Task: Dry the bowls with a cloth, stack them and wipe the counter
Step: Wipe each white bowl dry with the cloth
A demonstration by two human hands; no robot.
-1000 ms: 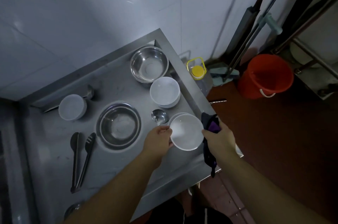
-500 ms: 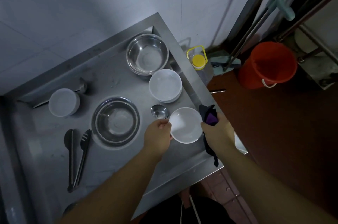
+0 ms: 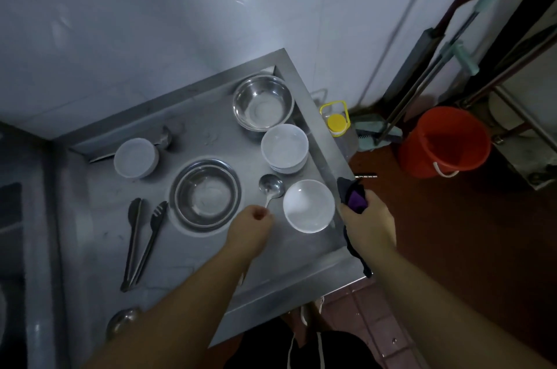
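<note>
On the counter (image 3: 187, 254), three white bowls (image 3: 308, 206).

Counter (image 3: 193, 251): brushed steel, showing matt.
Steel bowl (image 3: 262, 102): polished, reflecting.
White bowl (image 3: 308, 206): gleaming glossy.
Cloth (image 3: 355, 198): hanging soft, matt.

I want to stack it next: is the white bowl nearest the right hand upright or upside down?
Upright. The white bowl shows its open rim and hollow inside facing up.
</note>
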